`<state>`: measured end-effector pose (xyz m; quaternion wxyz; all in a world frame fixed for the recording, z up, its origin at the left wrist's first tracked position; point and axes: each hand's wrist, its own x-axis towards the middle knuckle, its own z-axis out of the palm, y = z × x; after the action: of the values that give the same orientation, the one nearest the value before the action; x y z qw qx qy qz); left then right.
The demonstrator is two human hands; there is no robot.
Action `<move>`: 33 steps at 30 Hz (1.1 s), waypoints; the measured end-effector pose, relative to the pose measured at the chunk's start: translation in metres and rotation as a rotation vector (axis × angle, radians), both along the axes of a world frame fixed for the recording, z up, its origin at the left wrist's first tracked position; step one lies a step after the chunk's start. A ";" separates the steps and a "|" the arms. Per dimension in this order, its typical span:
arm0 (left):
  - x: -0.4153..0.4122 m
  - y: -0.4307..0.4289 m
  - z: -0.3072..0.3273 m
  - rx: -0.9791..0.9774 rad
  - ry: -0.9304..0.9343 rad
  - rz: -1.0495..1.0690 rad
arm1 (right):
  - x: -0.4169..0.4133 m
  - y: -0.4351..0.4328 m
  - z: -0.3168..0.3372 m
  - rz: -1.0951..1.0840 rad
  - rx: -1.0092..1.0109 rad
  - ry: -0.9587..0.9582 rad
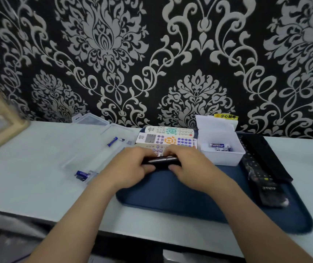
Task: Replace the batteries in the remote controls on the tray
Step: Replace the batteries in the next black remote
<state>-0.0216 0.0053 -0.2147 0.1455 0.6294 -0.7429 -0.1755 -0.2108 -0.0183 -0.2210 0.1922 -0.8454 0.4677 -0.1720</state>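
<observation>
A black remote (160, 160) is gripped at both ends, with the left hand (132, 166) and the right hand (187, 164) curled round it, over the far middle of the blue tray (170, 196). Just behind it three light remotes (167, 140) are laid side by side, the nearest partly hidden by the fingers. A white box (222, 158) of batteries (217, 145) is set to the right, and dark remotes (269, 188) are laid along the tray's right edge. On the table (38, 168) to the left an open clear case (95, 149) is spread, with blue cells (112, 141) lying in it.
</observation>
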 end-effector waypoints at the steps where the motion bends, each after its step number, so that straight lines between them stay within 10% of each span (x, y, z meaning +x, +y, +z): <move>1: 0.002 0.002 0.002 0.029 0.134 0.011 | -0.002 -0.002 0.005 -0.051 0.052 -0.154; 5: 0.001 0.015 0.016 0.164 0.748 0.120 | 0.002 -0.004 0.019 -0.196 0.421 -0.977; 11: -0.025 0.018 0.016 0.188 0.900 0.213 | 0.011 0.002 0.017 -0.242 0.641 -1.338; 26: -0.047 0.018 0.018 0.185 1.146 0.224 | 0.028 0.011 0.013 -0.222 0.697 -1.319; 33: -0.058 0.026 0.011 0.289 0.879 0.140 | 0.024 0.011 0.017 -0.332 0.617 -1.317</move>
<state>-0.0796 0.0312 -0.2035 0.3687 0.5579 -0.5344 -0.5170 -0.1873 -0.0075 -0.2036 0.6326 -0.3931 0.4044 -0.5308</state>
